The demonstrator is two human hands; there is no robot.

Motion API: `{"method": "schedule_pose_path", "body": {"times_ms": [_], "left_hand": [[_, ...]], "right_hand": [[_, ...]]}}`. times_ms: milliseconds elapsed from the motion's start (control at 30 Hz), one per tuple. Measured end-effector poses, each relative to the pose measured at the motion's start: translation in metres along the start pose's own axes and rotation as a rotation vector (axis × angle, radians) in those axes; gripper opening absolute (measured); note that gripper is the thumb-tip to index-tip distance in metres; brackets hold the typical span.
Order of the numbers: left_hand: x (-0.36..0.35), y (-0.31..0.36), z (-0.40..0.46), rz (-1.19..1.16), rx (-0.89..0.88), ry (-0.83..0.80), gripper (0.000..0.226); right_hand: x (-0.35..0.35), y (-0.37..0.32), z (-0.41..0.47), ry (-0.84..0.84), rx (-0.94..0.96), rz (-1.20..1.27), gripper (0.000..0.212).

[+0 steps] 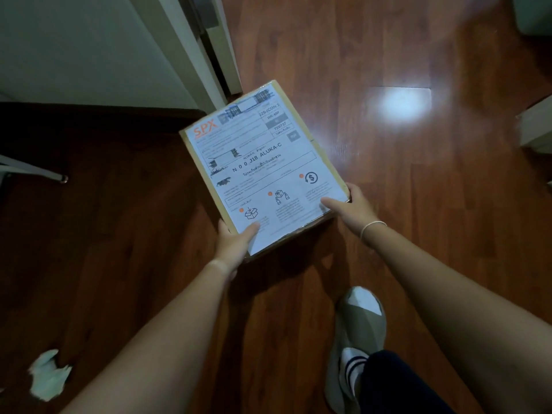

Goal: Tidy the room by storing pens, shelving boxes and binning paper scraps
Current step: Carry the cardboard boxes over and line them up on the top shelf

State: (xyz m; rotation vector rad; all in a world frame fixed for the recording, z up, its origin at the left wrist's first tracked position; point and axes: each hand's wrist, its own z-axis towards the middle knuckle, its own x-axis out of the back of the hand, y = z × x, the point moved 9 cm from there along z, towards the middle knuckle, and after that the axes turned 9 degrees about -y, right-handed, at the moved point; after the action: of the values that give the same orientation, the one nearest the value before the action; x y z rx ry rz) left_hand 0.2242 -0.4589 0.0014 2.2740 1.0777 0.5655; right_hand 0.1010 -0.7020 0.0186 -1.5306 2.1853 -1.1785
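Observation:
A flat cardboard box (pixel 263 165) with a large white shipping label on top is held above the wooden floor in the middle of the view. My left hand (pixel 234 245) grips its near left corner, thumb on the label and fingers under the edge. My right hand (pixel 351 209) grips the near right corner the same way. A crumpled white paper scrap (pixel 47 375) lies on the floor at the lower left.
A white wall and door frame (pixel 191 49) stand at the upper left. A thin metal furniture leg (pixel 38 171) reaches in from the left. White furniture (pixel 537 127) sits at the right edge. My shoe (pixel 355 339) is on the floor below the box.

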Motion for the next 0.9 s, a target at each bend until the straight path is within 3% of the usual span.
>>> {"method": "schedule_pose_path", "body": {"times_ms": [233, 400, 900], "left_hand": [[0.031, 0.026, -0.046, -0.009, -0.048, -0.034, 0.046], [0.069, 0.055, -0.119, 0.081, -0.081, -0.052, 0.045], [0.272, 0.141, -0.456, 0.015, -0.468, 0.227, 0.049]], "right_hand": [[-0.016, -0.001, -0.041, -0.060, -0.029, 0.143, 0.032], [-0.026, -0.048, -0.101, -0.110, -0.019, 0.143, 0.028], [-0.134, -0.295, -0.368, -0.279, 0.472, 0.107, 0.024]]}}
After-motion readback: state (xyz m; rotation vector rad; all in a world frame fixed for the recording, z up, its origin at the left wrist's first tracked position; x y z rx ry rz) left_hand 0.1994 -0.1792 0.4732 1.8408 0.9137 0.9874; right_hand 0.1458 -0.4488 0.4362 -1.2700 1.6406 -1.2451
